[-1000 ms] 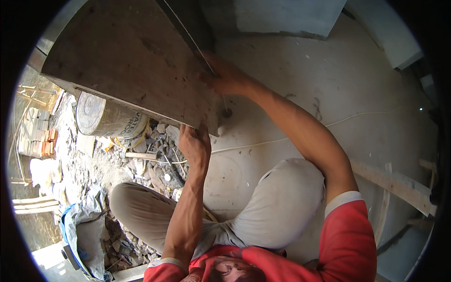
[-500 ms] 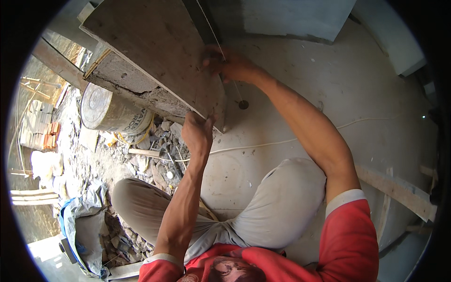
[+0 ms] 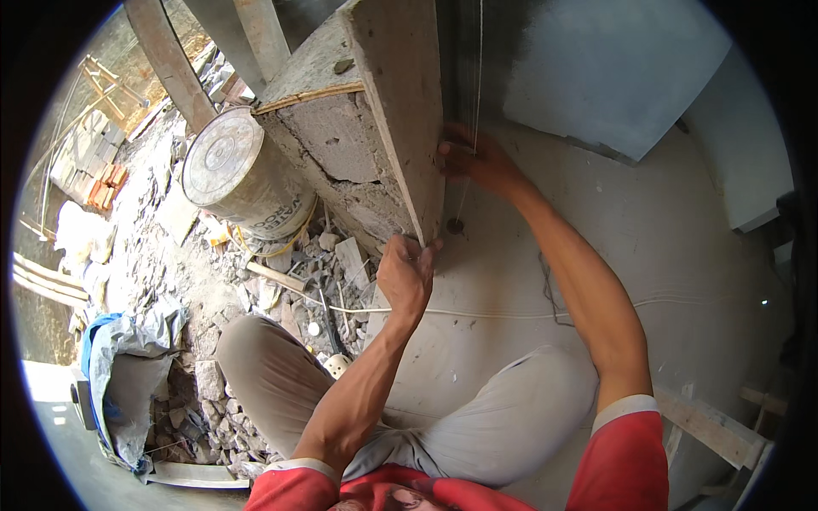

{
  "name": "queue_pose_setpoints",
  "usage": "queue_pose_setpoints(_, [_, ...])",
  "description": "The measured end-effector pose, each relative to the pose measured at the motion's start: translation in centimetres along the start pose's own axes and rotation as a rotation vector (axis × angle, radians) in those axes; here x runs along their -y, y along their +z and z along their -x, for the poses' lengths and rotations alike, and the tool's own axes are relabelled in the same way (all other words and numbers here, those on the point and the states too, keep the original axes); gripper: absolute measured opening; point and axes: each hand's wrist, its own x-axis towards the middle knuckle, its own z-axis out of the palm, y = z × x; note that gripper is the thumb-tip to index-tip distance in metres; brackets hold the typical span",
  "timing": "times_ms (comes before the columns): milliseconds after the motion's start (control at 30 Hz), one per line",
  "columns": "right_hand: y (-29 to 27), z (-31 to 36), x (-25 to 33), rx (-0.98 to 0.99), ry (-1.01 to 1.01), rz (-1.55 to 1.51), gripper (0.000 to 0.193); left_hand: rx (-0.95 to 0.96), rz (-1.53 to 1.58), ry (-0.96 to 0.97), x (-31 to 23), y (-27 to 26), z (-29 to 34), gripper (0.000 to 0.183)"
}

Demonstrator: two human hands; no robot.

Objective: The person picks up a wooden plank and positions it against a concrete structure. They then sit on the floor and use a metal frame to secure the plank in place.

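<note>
A tall grey-brown panel (image 3: 400, 102) stands on edge against the end of a rough concrete block wall (image 3: 332, 140). My left hand (image 3: 406, 277) is closed around the panel's lower near corner, thumb on one side and curled fingers on the other. On the panel's right side, my right hand (image 3: 484, 163) reaches to its far edge with thumb and fingers apart; some fingertips are hard to make out. A thin white string (image 3: 480, 68) runs down past the right hand. Near its lower end is a dark round thing (image 3: 455, 226), too small to identify.
Left of the wall stands a dirty lidded bucket (image 3: 230, 162) among rubble (image 3: 213, 417). A wood-handled tool (image 3: 274, 275) lies there. A pale cable (image 3: 503, 316) crosses the smooth floor. Wooden pieces (image 3: 711, 426) lie at the right.
The view has shifted, and the panel now appears more upright, with more of the block wall's end showing. My right hand, smeared before, is clearer at the panel's edge. My left hand keeps the lower corner.
</note>
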Motion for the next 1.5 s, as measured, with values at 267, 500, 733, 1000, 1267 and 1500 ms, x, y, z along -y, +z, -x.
queue_pose_setpoints(267, [-0.1, -0.5, -1.4, 0.052, 0.018, -0.054, 0.065, 0.043, -0.018, -0.022, 0.3, 0.1, 0.2, 0.029])
queue_pose_setpoints(500, [1.1, 0.6, -1.2, -0.065, 0.048, -0.041, 0.064, -0.028, 0.036, 0.005, 1.1, 1.1, 0.7, 0.028])
queue_pose_setpoints(733, [3.0, 3.7, 0.6, -0.054, 0.041, -0.037, 0.079, -0.050, 0.094, -0.028, 1.4, 1.4, 0.8, 0.028])
queue_pose_setpoints(1000, [3.9, 4.2, 0.7, 0.009, -0.089, 0.001, 0.086, -0.023, 0.097, -0.009, 1.8, 1.4, 0.8, 0.027])
queue_pose_setpoints(1267, [3.9, 4.4, 0.3, 0.018, -0.179, 0.013, 0.088, -0.033, 0.134, 0.040, 2.1, 1.7, 0.8, 0.027])
queue_pose_setpoints(1500, [4.1, 5.2, 1.2, -0.043, -0.094, 0.066, 0.083, -0.028, 0.086, 0.083, 2.3, 1.9, 0.8, 0.028])
